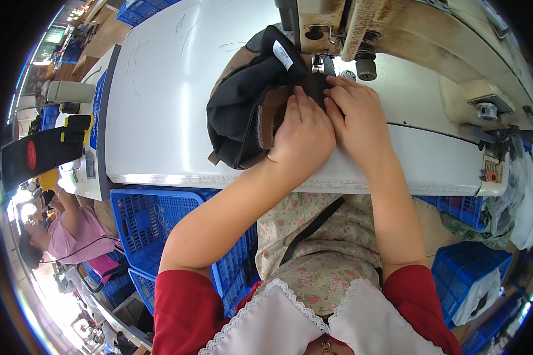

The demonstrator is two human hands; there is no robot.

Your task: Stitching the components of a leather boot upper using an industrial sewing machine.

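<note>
A bunched black and brown sewn fabric piece point(237, 112) lies under the sewing machine's presser foot point(317, 64). It has a small white label point(282, 55) and a brown strip with pale stitching along its edge. My left hand point(305, 127) presses on the piece with its fingers together, the tips just short of the foot. Close beside it my right hand point(355, 109) is closed, its bent fingers on the dark fabric at the right of the foot. The fabric under both hands is partly hidden.
The sewing machine point(420, 44) overhangs the white table point(166, 118), where loose threads lie at the far left. Blue crates point(154, 219) stand below the front edge at left, another blue crate point(468, 278) at right. A person in pink point(74, 236) sits at the left.
</note>
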